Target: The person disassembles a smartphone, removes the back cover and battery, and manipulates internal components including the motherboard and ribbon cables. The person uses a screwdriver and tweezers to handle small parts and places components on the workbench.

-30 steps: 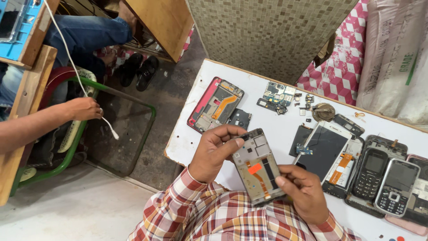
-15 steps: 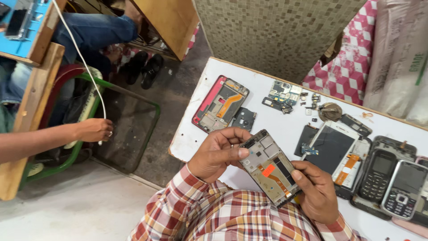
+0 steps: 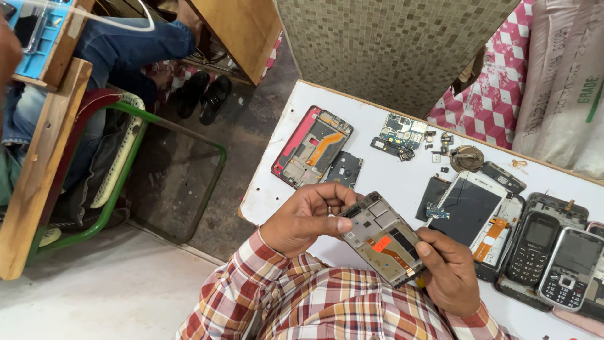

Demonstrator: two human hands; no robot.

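Both my hands hold an opened phone frame point(image 3: 384, 239) with grey inner parts and an orange sticker, tilted above the near edge of the white table point(image 3: 377, 176). My left hand point(image 3: 308, 217) grips its upper end, thumb pressed on the top corner. My right hand point(image 3: 450, 274) holds the lower end from underneath. Plaid sleeves cover both my forearms.
A red-rimmed phone frame point(image 3: 313, 148) and a dark cover piece point(image 3: 343, 169) lie at the table's far left. Circuit boards point(image 3: 399, 133), small parts, a white-screened phone point(image 3: 465, 208) and two keypad phones point(image 3: 553, 252) lie to the right. Another person in jeans point(image 3: 126, 44) sits at left by a green-framed chair point(image 3: 132, 170).
The phone frame has turned to a flatter tilt in my hands. The other person's hand with the white cable has left the lower left of the view.
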